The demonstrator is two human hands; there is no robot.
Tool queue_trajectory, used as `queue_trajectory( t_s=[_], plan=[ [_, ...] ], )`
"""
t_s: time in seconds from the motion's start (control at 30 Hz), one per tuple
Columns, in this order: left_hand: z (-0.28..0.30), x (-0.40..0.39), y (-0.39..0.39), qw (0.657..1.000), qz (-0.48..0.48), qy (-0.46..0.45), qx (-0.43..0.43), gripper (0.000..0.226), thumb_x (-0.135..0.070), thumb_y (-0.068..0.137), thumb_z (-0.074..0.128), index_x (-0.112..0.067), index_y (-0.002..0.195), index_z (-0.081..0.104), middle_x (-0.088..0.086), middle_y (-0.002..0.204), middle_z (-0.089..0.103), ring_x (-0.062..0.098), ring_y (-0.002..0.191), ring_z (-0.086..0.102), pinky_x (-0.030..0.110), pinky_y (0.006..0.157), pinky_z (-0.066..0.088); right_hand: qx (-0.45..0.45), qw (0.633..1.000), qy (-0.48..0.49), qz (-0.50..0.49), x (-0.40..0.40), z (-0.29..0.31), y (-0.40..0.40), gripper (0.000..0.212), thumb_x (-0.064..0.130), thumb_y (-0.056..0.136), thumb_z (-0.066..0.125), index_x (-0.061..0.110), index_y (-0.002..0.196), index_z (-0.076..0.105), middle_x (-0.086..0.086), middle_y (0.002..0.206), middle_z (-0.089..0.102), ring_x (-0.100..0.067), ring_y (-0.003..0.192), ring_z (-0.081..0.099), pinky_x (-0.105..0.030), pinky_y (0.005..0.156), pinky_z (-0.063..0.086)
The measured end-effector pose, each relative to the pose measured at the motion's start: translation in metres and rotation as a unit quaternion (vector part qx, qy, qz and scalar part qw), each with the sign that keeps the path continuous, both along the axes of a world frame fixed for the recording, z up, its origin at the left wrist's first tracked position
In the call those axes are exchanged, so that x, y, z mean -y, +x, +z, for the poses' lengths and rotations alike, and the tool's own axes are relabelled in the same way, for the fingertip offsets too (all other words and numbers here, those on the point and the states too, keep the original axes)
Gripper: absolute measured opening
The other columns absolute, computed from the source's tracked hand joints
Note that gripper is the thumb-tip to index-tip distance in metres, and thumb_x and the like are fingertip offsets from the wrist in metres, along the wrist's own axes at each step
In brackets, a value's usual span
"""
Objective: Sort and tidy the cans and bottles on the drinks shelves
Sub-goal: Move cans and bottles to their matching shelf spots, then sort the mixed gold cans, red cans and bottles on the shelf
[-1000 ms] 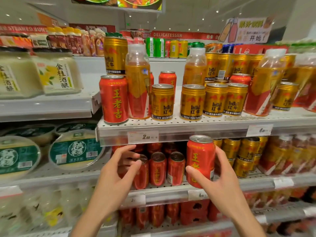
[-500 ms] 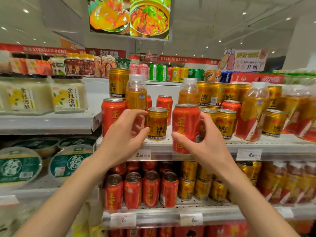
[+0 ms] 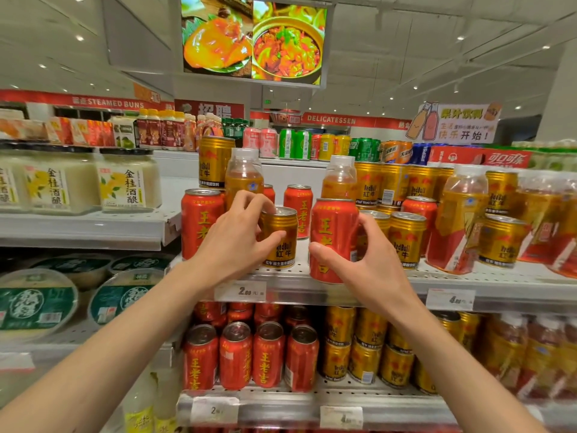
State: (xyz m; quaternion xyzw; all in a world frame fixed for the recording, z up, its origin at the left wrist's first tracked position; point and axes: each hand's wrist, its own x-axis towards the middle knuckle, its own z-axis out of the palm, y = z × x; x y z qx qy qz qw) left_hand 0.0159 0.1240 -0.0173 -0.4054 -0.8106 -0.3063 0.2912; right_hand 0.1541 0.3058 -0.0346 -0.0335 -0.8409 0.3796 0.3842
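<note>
The tall red aluminium herbal-tea can [image 3: 333,240] sits at the front edge of the upper perforated white metal shelf [image 3: 487,278], grasped by the right hand [image 3: 368,260], thumb in front and fingers behind. Just to its left, the left hand [image 3: 232,245] grips a short gold ribbed energy-drink can [image 3: 281,242] standing on the same shelf.

To do this well, the person probably needs to lift the gold can clear first, then slide the red can back upright, label forward, beside the red can at the shelf's left end [image 3: 199,223].

On this shelf four or five red cans show in all, plus three clear plastic bottles of amber drink. Four red cans [image 3: 249,354] front the shelf below. The gold cans overlap too much to count.
</note>
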Motion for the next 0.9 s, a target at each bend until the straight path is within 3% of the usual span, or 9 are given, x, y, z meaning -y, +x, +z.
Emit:
queue_trajectory(
  t_s=[0.1,0.33,0.5,0.6,0.7,0.77,0.9],
  plan=[
    [0.000,0.001,0.004,1.000,-0.011,0.011,-0.001,0.035,-0.049,0.090,0.066,-0.027,0.112,0.049,-0.008,0.112,0.048,0.008,0.078,0.058,0.033,0.075,0.056,0.000,1.000,-0.016,-0.001,-0.005,-0.001,0.003,0.066,0.063,0.072,0.078,0.043,0.127,0.046,0.031,0.109,0.059,0.021,0.094,0.057,-0.010,0.075,0.045],
    [0.005,0.012,0.005,0.999,-0.030,0.000,0.018,0.037,-0.053,0.087,0.071,-0.026,0.096,0.046,-0.013,0.077,0.052,0.007,0.064,0.053,0.022,0.060,0.039,0.006,1.000,-0.012,-0.010,-0.010,-0.002,0.007,0.068,0.060,0.074,0.078,0.038,0.131,0.049,0.028,0.107,0.061,0.023,0.095,0.056,-0.008,0.072,0.045],
    [-0.003,0.027,0.009,0.997,-0.035,0.064,0.041,0.037,-0.050,0.084,0.074,-0.024,0.088,0.049,-0.012,0.077,0.049,0.006,0.061,0.047,0.021,0.060,0.039,0.013,0.999,0.020,-0.025,-0.006,0.001,0.007,0.071,0.067,0.071,0.077,0.036,0.130,0.053,0.018,0.114,0.065,-0.001,0.104,0.062,-0.024,0.087,0.054],
    [-0.007,0.044,0.013,0.993,-0.028,0.098,0.055,0.036,-0.050,0.082,0.075,-0.026,0.087,0.049,-0.009,0.075,0.052,0.007,0.059,0.048,0.024,0.060,0.044,0.005,0.998,0.052,-0.029,0.005,0.005,-0.002,0.071,0.066,0.071,0.078,0.034,0.129,0.053,0.017,0.114,0.065,-0.005,0.103,0.063,-0.028,0.087,0.057],
    [-0.006,0.064,0.018,0.990,-0.024,0.118,0.070,0.035,-0.048,0.081,0.075,-0.025,0.084,0.048,-0.008,0.069,0.051,0.010,0.058,0.047,0.028,0.059,0.044,-0.018,0.995,0.096,-0.037,0.020,0.010,-0.015,0.085,0.060,0.073,0.080,0.028,0.142,0.042,0.013,0.121,0.063,-0.010,0.107,0.062,-0.032,0.095,0.055],
    [-0.005,0.077,0.021,0.987,-0.021,0.130,0.087,0.035,-0.046,0.081,0.076,-0.025,0.084,0.048,-0.007,0.067,0.052,0.013,0.059,0.050,0.034,0.060,0.049,-0.025,0.990,0.130,-0.046,0.031,0.011,-0.026,0.095,0.055,0.075,0.081,0.026,0.149,0.028,0.004,0.122,0.063,-0.016,0.106,0.062,-0.032,0.094,0.053],
    [-0.008,0.096,0.022,0.984,-0.020,0.137,0.108,0.037,-0.048,0.080,0.077,-0.028,0.082,0.045,-0.002,0.069,0.057,0.013,0.058,0.050,0.039,0.062,0.049,-0.008,0.976,0.204,-0.073,0.047,0.009,-0.046,0.094,0.048,0.080,0.077,0.027,0.153,0.023,-0.006,0.131,0.051,-0.031,0.103,0.066,-0.047,0.084,0.058]
  ],
)
